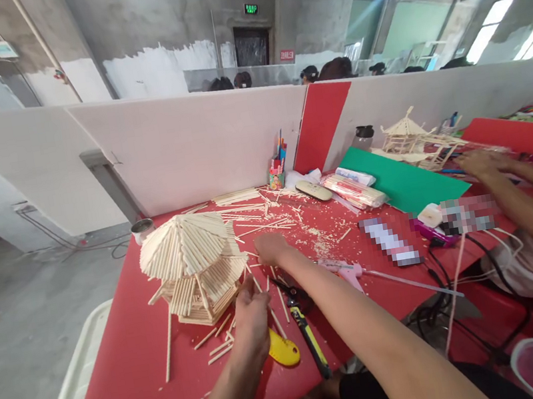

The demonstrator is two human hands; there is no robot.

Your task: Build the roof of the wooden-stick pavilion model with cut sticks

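A pavilion model point(189, 266) built of thin wooden sticks, with a tiered, pointed roof, stands on the red table. Close to its right side is my left hand point(251, 313), fingers closed, with a thin wooden stick point(248, 270) showing at the fingertips. Just beyond it, my right hand point(273, 249) is closed and turned down; its fingertips are hidden, so what it pinches cannot be made out. Black-and-yellow cutting pliers point(310, 341) lie right of my left hand. A yellow-handled tool point(284, 348) lies partly under that hand. Loose sticks point(222, 351) are scattered around the model.
A pink glue gun point(346, 271) lies to the right, near cables point(430, 275). Farther back are a pen cup point(276, 176), bagged sticks point(355, 191), a green sheet point(395, 179) and a tin point(142, 230). A co-worker's hands point(486, 161) are at the right, near another stick model point(413, 139).
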